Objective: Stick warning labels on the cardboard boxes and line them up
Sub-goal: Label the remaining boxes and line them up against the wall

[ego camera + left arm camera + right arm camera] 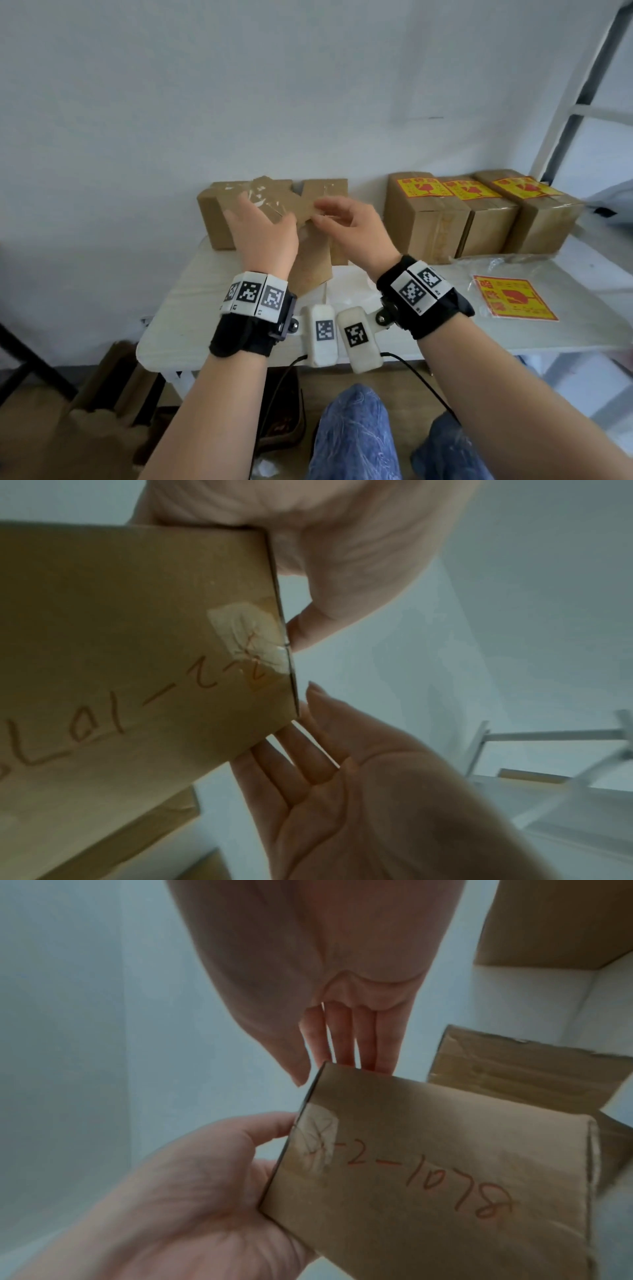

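Three labelled boxes (479,212) sit lined up at the table's (205,329) right rear; two bare boxes (219,212) wait at the left rear. Your left hand (263,229) grips the lifted box (311,260) from above, and your right hand (352,222), fingers loosely extended, touches its corner. It's matte brown corrugated card with crinkled tape and red handwriting. Glossy yellow label sheets (513,298) lie to the right.

Box (310,263) top under hands

Plain packing room: labelled cartons (479,216), white table (565,329), metal shelving (582,85).
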A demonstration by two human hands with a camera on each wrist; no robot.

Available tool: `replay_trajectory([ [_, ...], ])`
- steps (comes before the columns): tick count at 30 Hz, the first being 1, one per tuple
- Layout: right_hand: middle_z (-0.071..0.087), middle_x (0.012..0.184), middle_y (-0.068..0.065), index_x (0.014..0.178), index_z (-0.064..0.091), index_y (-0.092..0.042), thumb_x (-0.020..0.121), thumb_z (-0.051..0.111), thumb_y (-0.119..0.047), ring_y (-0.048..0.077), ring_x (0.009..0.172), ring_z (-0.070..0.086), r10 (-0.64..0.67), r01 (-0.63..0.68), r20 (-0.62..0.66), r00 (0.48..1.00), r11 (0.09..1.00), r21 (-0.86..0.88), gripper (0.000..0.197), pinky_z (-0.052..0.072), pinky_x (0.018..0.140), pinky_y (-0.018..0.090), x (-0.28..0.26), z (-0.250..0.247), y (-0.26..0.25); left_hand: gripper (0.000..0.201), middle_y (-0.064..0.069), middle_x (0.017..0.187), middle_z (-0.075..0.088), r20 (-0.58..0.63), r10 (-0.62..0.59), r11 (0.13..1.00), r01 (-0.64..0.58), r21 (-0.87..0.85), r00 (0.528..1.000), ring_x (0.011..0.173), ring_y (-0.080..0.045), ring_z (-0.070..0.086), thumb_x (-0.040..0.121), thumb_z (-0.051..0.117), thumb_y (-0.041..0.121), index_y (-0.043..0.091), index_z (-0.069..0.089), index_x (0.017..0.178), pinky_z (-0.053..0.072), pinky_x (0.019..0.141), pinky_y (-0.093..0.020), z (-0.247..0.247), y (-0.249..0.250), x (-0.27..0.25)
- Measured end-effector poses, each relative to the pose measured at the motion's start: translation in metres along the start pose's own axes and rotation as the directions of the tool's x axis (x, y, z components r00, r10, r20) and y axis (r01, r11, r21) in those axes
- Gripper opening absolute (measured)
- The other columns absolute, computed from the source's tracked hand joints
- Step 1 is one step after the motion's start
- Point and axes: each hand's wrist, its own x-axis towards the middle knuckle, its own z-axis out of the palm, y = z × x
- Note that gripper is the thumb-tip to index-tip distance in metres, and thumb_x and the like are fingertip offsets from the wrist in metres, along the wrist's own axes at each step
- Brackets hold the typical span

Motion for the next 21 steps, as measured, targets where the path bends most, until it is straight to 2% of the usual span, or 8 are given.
replay_trajectory([
  [1, 0.07, 0.117, 0.003, 0.124, 0.065, -0.008, 0.091, 0.07, -0.015, 0.009, 0.101, 0.066, -0.02, 0.02, -0.011, 1.0, 0.999, 0.028, 0.034, 0.052, 0.096, 0.027, -0.002, -0.006, -0.004, 0.069, -0.012, 0.138, 0.044, -0.015, 0.036, 0.999, -0.036, 0.005, 0.999, 0.116, -0.024, 0.055, 0.084, 0.066, 0.015, 0.01, 0.037, 0.146, 0.047, 0.096, -0.026, 0.0, 0.009, -0.004],
  [3, 0.069, 0.116, 0.002, 0.121, 0.066, -0.009, 0.09, 0.069, -0.009, 0.008, 0.098, 0.066, -0.045, 0.048, -0.028, 0.999, 0.992, 0.118, 0.031, 0.053, 0.096, 0.029, -0.005, -0.02, -0.01, 0.073, -0.011, 0.141, 0.04, -0.04, 0.106, 0.994, -0.105, 0.01, 0.994, 0.124, -0.024, 0.049, 0.084, 0.067, 0.016, 0.011, 0.033, 0.148, 0.042, 0.107, -0.037, 0.001, 0.026, -0.013],
  [7, 0.069, 0.114, 0.011, 0.123, 0.064, -0.005, 0.091, 0.067, -0.007, 0.017, 0.101, 0.066, -0.039, 0.065, -0.084, 0.996, 0.94, 0.334, 0.032, 0.055, 0.091, 0.035, -0.012, -0.053, -0.016, 0.07, 0.003, 0.134, 0.042, -0.046, 0.241, 0.967, -0.244, -0.073, 0.969, 0.113, -0.011, 0.046, 0.082, 0.068, 0.017, 0.017, 0.035, 0.144, 0.038, 0.098, -0.025, 0.008, 0.054, -0.029],
  [8, 0.069, 0.117, 0.014, 0.125, 0.063, -0.005, 0.091, 0.066, -0.007, 0.021, 0.104, 0.066, -0.031, 0.065, -0.093, 0.995, 0.921, 0.385, 0.034, 0.055, 0.092, 0.035, -0.015, -0.061, -0.017, 0.07, 0.006, 0.135, 0.043, -0.032, 0.255, 0.959, -0.257, -0.121, 0.966, 0.116, -0.009, 0.046, 0.082, 0.068, 0.018, 0.02, 0.036, 0.144, 0.038, 0.1, -0.026, 0.011, 0.058, -0.033],
  [11, 0.068, 0.123, 0.016, 0.128, 0.061, -0.004, 0.092, 0.065, -0.005, 0.026, 0.117, 0.064, -0.029, 0.078, -0.114, 0.993, 0.885, 0.458, 0.036, 0.051, 0.1, 0.033, -0.024, -0.083, -0.019, 0.072, 0.006, 0.143, 0.046, 0.052, 0.255, 0.943, -0.237, -0.235, 0.965, 0.131, -0.012, 0.046, 0.082, 0.068, 0.029, 0.025, 0.036, 0.146, 0.039, 0.112, -0.039, 0.024, 0.063, -0.044],
  [14, 0.07, 0.12, 0.013, 0.124, 0.062, -0.004, 0.092, 0.063, -0.001, 0.017, 0.114, 0.065, -0.023, 0.096, -0.159, 0.987, 0.881, 0.464, 0.032, 0.049, 0.101, 0.027, -0.032, -0.102, -0.018, 0.073, 0.006, 0.143, 0.05, 0.159, 0.192, 0.934, -0.13, -0.334, 0.968, 0.132, -0.012, 0.048, 0.076, 0.066, 0.043, 0.03, 0.04, 0.143, 0.04, 0.112, -0.042, 0.041, 0.064, -0.055],
  [17, 0.071, 0.117, 0.013, 0.123, 0.063, -0.002, 0.093, 0.062, 0.0, 0.019, 0.113, 0.066, 0.0, 0.096, -0.193, 0.981, 0.866, 0.491, 0.03, 0.049, 0.102, 0.031, -0.042, -0.123, -0.012, 0.062, 0.007, 0.137, 0.053, 0.233, 0.151, 0.917, -0.048, -0.395, 0.961, 0.128, -0.01, 0.051, 0.077, 0.063, 0.039, 0.027, 0.049, 0.137, 0.041, 0.111, -0.041, 0.058, 0.065, -0.068],
  [21, 0.072, 0.117, 0.011, 0.121, 0.065, -0.003, 0.092, 0.062, 0.003, 0.02, 0.114, 0.066, 0.002, 0.104, -0.222, 0.975, 0.878, 0.467, 0.031, 0.051, 0.1, 0.03, -0.057, -0.145, -0.004, 0.049, 0.009, 0.132, 0.056, 0.259, 0.189, 0.902, -0.063, -0.427, 0.947, 0.125, -0.006, 0.052, 0.082, 0.06, 0.032, 0.025, 0.055, 0.13, 0.041, 0.111, -0.037, 0.077, 0.068, -0.086],
])
